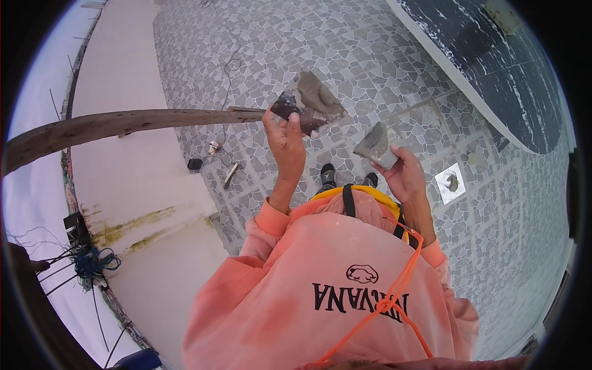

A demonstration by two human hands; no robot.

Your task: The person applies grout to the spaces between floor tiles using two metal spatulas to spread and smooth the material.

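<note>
My left hand (282, 139) grips a dark square board (288, 103), its thumb on the surface. A lump of wet grey mortar (316, 92) lies on the board's upper part, with smears toward its lower edge. To the right and a little lower, my right hand (402, 168) holds a wide metal putty knife (376, 143), its blade coated with grey and pointing up-left, apart from the board.
A long wooden beam (142, 121) crosses from the left behind my left hand. Pale wall (117, 61), cables, tools (230, 176) on the mosaic-tiled floor (203, 37). A white square with mortar (444, 191) lies right. A dark marbled surface (493, 74) stands upper right.
</note>
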